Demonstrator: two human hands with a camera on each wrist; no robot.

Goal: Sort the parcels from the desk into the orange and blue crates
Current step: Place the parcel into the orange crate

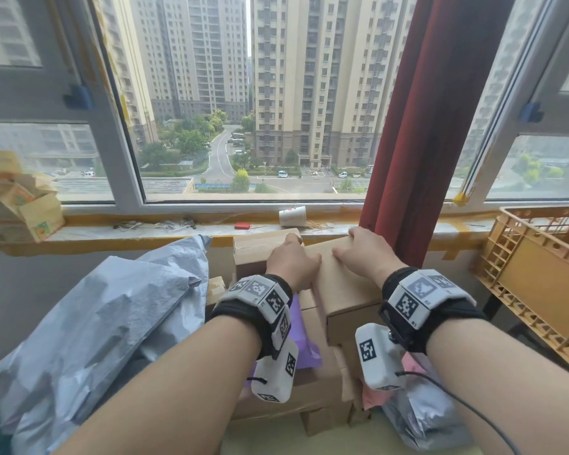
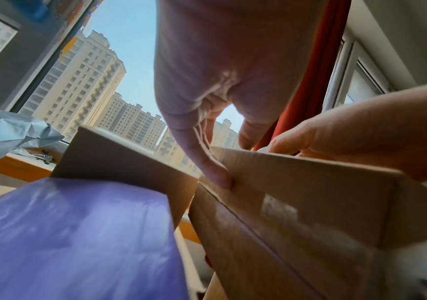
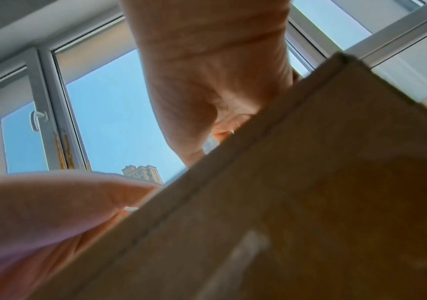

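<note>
A long cardboard box (image 1: 339,274) is held from both sides above a heap of parcels on the worktop, just before the windowsill (image 1: 178,229). The left hand (image 1: 291,261) is set against the box's left edge, its thumb laid on the top face and its fingers curled over the far corner. From the left wrist view the thumb is seen pressed on the box's upper edge. The right hand (image 1: 363,252) is laid over the top at the far end, fingers wrapped over the far edge and the thumb spread toward the left hand. Both forearms are stretched forward, roughly parallel, with the wrists slightly raised. In the right wrist view the box fills the lower frame and is blurred, so the underside grip appears firm but cannot be confirmed.

A second cardboard box (image 1: 260,247) stands behind the left hand. A purple parcel (image 1: 301,336) lies below the left wrist, and a large grey mailer bag (image 1: 112,323) is heaped at the left. The orange crate (image 1: 539,274) stands at the right, beside a red curtain (image 1: 431,126).
</note>
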